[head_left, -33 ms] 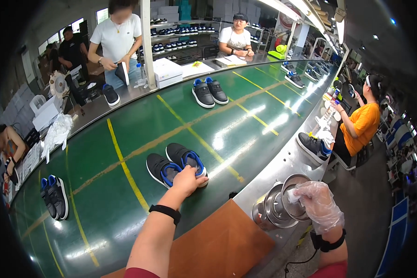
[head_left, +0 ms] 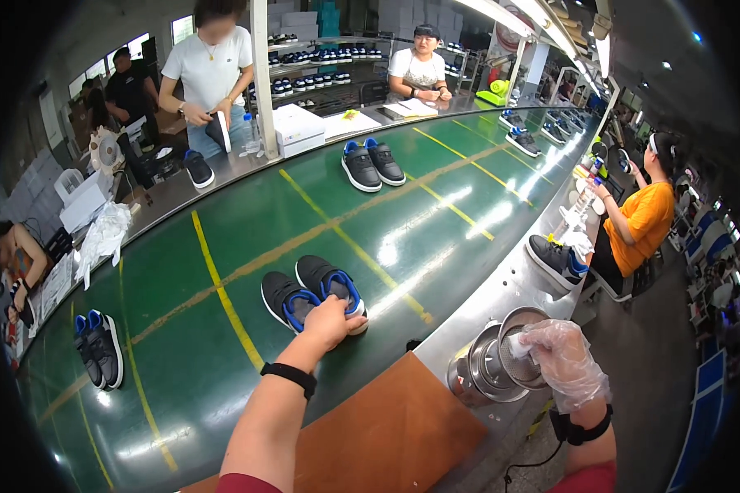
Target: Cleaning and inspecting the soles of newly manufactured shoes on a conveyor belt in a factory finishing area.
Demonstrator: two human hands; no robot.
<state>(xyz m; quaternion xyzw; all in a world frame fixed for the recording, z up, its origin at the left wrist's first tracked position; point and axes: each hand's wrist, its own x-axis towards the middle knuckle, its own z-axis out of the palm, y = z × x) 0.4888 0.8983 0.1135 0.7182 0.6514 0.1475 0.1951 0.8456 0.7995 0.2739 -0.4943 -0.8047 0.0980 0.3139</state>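
Reaching out, left hand (head_left: pixel 330 316) curls onto the near pair of shoes (head_left: pixel 316 292) on the green belt (head_left: pixel 222 246); gloved right hand (head_left: pixel 561 361) pinches a white rag (head_left: pixel 518 345) over metal tins (head_left: pixel 493 370); pickup step, likely; next needs firm grip, lift toward brown desk (head_left: pixel 386 435).

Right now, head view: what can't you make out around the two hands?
- Left hand covers the heels of the pair of shoes; its grip is hidden.
- Right hand, in a clear glove, hides what it pinches at the metal cans.
- Can contents: not visible.
- Brown board: cut off by the lower edge.
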